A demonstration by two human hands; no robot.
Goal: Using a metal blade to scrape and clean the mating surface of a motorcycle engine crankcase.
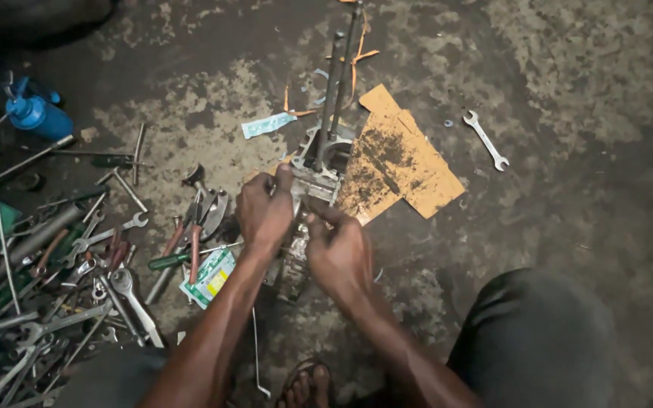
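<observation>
**Both hands closing on a metal engine block on a stained workshop floor**

At the far left, a blue plastic spray bottle (33, 113) is standing at the edge of a loose heap of steel spanners, rods and screwdrivers (62, 279), which is lying fanned out within arm's reach, probably so any tool can be picked up without rising. Just right of the heap, a small flat packet with green and yellow panels (210, 277) is lying face up beside red-handled pliers (194, 249). Farther up, a narrow pale-blue sachet (267, 125) is lying on the floor, rectangular and slightly creased.

The left hand (264, 211) is gripping the upper left corner of the grey cast-metal engine block (319, 162), fingers curled over its edge, seemingly steadying it. The block is sitting at the picture's middle, directly before the person, with two long dark studs (339, 75) rising from it. The right hand (339, 253) is closing around the block's lower part; whether it is also holding a small tool, I cannot tell.

Under the block's right side, a torn, oil-stained piece of brown cardboard (398, 162) is lying flat, likely as a pad against the dirty floor. Well apart, at right, a single silver open-ended spanner (485, 140) is lying alone.
</observation>
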